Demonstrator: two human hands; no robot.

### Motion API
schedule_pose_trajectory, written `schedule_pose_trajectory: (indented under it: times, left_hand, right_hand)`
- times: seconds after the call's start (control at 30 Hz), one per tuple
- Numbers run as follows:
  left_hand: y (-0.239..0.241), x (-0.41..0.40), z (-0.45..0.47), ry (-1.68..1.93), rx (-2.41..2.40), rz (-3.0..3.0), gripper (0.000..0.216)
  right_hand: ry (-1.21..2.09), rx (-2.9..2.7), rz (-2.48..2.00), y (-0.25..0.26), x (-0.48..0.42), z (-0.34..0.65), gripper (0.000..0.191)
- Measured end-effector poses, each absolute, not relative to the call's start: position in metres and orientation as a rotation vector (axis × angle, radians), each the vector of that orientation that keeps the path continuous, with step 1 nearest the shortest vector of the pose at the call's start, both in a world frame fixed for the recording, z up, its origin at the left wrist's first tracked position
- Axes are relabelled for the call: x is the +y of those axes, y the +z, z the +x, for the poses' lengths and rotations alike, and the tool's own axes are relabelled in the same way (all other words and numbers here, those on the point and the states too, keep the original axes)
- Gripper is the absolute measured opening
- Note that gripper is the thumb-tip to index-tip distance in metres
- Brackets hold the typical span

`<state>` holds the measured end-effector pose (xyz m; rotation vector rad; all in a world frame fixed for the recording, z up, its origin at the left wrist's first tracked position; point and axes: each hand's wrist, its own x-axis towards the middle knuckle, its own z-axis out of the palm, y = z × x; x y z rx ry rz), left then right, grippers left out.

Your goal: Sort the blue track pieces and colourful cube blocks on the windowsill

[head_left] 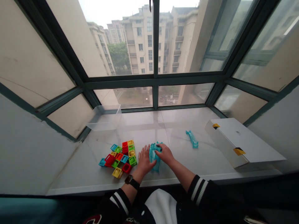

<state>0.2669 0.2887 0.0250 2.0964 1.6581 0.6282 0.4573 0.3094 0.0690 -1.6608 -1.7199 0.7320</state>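
A translucent blue plastic piece (pixel 154 166) with a notched far end lies on the white sill in front of me, between my hands. My left hand (pixel 145 161) rests along its left side, fingers stretched out and thumb reaching over it. The fingers of my right hand (pixel 165 153) are bent onto the piece's far end and grip it; their tips are partly hidden. Farther right lies a narrower translucent blue piece (pixel 192 139), apart from both hands. Just left of my left hand, several red, yellow, green and blue square plastic blocks (pixel 119 156) lie in a loose cluster.
A clear plastic bin (pixel 105 121) stands at the back left by the window. On the right sits a white box (pixel 243 143) with yellow-and-black tape on its edge. Dark green window frames (pixel 121 83) bound the sill (pixel 177 124) at the back and sides.
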Motion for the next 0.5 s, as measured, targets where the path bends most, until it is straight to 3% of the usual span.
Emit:
schedule_pose_trajectory:
  times: [0.2,0.5]
  left_hand:
    - [0.026,0.284,0.274,0.528,1.675,2.055,0.081]
    - [0.021,0.282,0.273,0.667,1.609,2.096,0.048]
  right_hand:
    - [0.595,-1.691,-1.773,0.066,0.315,0.466,0.042]
    - [0.494,-1.522,-1.631,0.070,0.317,0.484,0.031]
